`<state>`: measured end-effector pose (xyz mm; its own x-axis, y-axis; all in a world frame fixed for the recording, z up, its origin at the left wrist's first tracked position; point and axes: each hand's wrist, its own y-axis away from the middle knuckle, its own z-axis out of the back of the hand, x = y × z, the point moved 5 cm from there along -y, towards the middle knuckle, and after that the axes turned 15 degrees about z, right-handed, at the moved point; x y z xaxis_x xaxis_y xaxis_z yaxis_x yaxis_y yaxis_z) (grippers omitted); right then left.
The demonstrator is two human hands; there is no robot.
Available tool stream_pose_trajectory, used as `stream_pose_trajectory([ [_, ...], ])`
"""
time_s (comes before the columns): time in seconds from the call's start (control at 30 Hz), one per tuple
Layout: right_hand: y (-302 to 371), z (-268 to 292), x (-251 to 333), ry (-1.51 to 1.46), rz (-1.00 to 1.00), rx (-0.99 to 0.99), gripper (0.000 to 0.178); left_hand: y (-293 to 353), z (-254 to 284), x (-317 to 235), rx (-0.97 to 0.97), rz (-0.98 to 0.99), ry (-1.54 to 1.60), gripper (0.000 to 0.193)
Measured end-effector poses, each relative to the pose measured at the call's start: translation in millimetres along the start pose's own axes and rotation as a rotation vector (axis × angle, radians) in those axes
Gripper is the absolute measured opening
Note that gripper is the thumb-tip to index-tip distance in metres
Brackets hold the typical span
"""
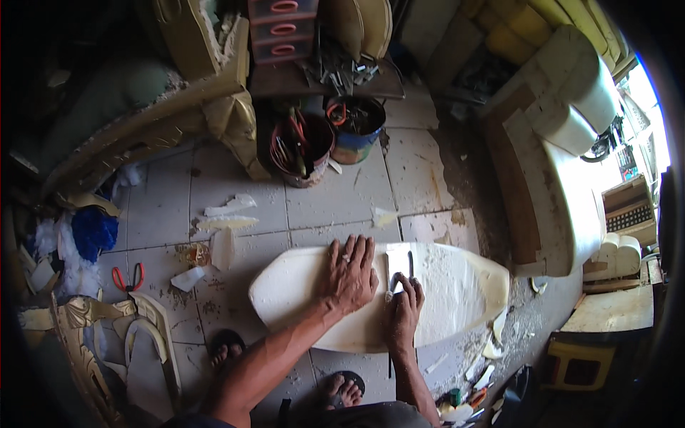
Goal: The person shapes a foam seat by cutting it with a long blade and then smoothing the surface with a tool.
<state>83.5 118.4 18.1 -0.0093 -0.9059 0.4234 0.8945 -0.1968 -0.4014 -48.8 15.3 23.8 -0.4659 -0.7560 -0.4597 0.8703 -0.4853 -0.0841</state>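
Observation:
A large cream foam slab (457, 285) with tapered ends lies crosswise in front of me. My left hand (349, 277) rests on its left half, palm down with fingers stretched out. Right beside it, my right hand (405, 305) has its fingers curled on a small white rectangular block (396, 261) at the middle of the slab. A short dark strip (411, 262) shows along the block's right side. Another thin dark strip (390, 365) sticks out below the right hand, past the slab's near edge; whether the two strips join is hidden.
Foam scraps (492, 348) and crumbs litter the tiled floor. Red-handled scissors (128, 277) lie at left, near gold carved frames (235, 125). Beyond the slab stand a tool bucket (303, 153) and a blue bucket (357, 143). A large white padded piece (564, 207) stands at right.

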Motion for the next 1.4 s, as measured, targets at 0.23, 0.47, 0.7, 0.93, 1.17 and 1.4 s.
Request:
stream_pose_trajectory([
  [0.23,-55.3,-14.9,-26.7,0.068,-0.018,0.014,0.032,-3.3,5.0,-0.3,-0.010,0.013,-0.007,0.065],
  [0.47,-98.0,-7.8,-51.0,0.172,0.005,-0.049,0.029,-9.3,1.8,-9.8,-0.081,-0.023,0.023,0.067],
  [0.7,-69.5,-8.1,-46.7,0.154,-0.023,-0.030,0.022,-1.3,6.9,-4.0,-0.075,-0.008,0.004,0.067],
  [0.93,0.8,11.2,1.4,-0.012,-0.033,0.008,0.020,2.1,2.2,-5.8,-0.072,-0.006,0.002,0.064],
  [1.17,-21.3,1.4,-12.2,0.036,-0.064,-0.046,0.018,2.2,0.0,-2.7,-0.065,0.012,0.024,0.068],
  [1.4,-76.9,3.6,-57.1,0.173,0.007,-0.058,0.031,0.4,-4.0,-8.7,-0.052,-0.015,0.016,0.068],
])
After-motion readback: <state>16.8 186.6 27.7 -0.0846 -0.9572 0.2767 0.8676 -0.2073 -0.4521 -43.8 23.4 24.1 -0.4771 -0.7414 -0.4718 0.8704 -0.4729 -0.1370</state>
